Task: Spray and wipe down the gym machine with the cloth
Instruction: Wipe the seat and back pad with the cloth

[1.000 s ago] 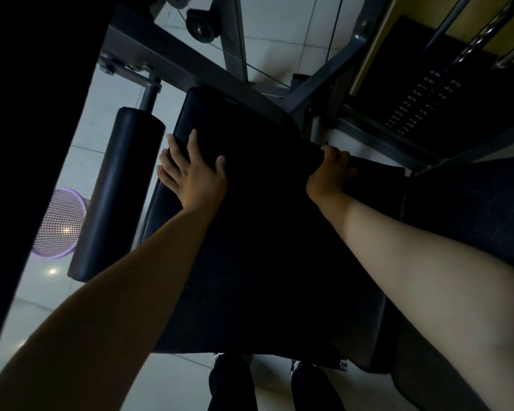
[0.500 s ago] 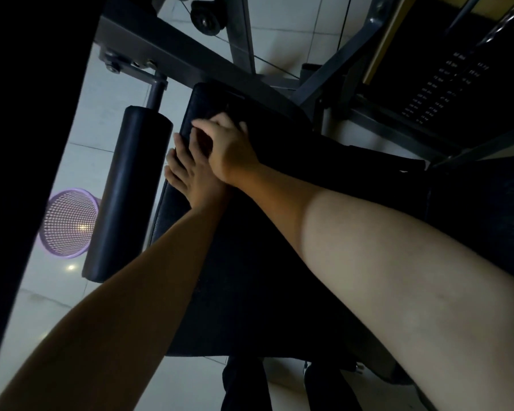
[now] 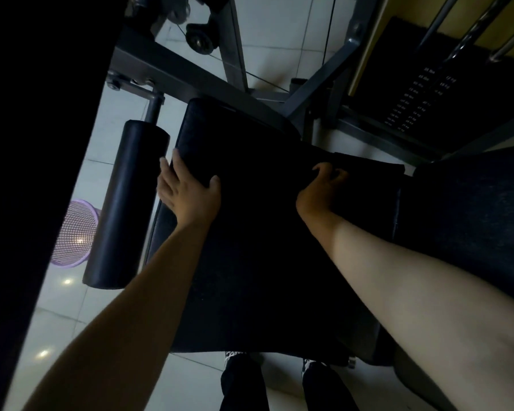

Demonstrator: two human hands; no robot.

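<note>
The gym machine's black seat pad fills the middle of the head view. My left hand rests flat on the pad's left edge, fingers straight and thumb spread onto the top. At the pad's right side my right hand presses down with its fingers curled round a dark cloth. The cloth hardly stands out from the black pad in the dim light. No spray bottle is in view.
A black roller pad on a steel arm stands left of the seat, with a purple mesh basket on the tiled floor beyond. Grey frame bars, a pulley and the weight stack lie ahead. A dark backrest is right.
My right hand swept from the pad's right side to the far left corner above my left hand, then back to the right. My left hand slid slightly outward on the left edge.
</note>
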